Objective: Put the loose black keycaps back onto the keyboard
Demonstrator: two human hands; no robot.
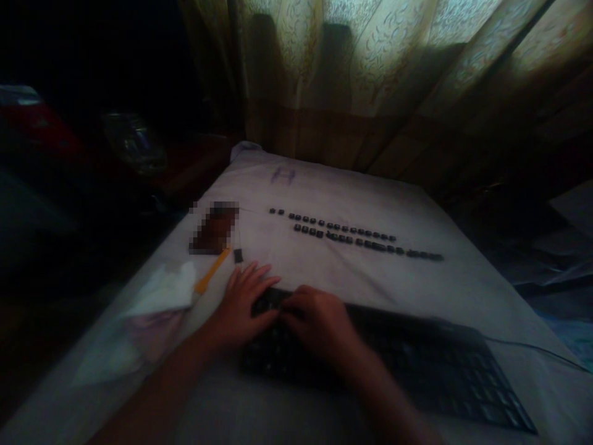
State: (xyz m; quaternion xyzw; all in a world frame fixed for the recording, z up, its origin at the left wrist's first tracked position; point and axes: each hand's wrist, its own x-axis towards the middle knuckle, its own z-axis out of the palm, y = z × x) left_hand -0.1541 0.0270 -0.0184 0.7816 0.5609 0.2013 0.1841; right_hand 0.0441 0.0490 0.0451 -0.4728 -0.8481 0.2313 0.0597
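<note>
A black keyboard point(417, 352) lies at a slant across the near part of the cloth-covered surface. Over its left end rests my left hand point(243, 306), fingers stretched out and the thumb reaching toward my other hand. My right hand point(319, 315) is curled over the keyboard's upper left part, fingertips pressed together; what they hold, if anything, is hidden. Beyond the keyboard, small black keycaps stand in two rows, a farther row point(336, 227) and a nearer row point(359, 241). A small black piece point(238, 255) lies just past my left fingertips.
Left of my hands are an orange flat stick point(212, 271), a crumpled white and pink cloth or tissue point(162, 290) and a blurred-out reddish-brown item point(215, 228). The keyboard's cable point(532, 347) runs right. Patterned curtains point(324, 74) hang behind the pale cloth point(352, 185).
</note>
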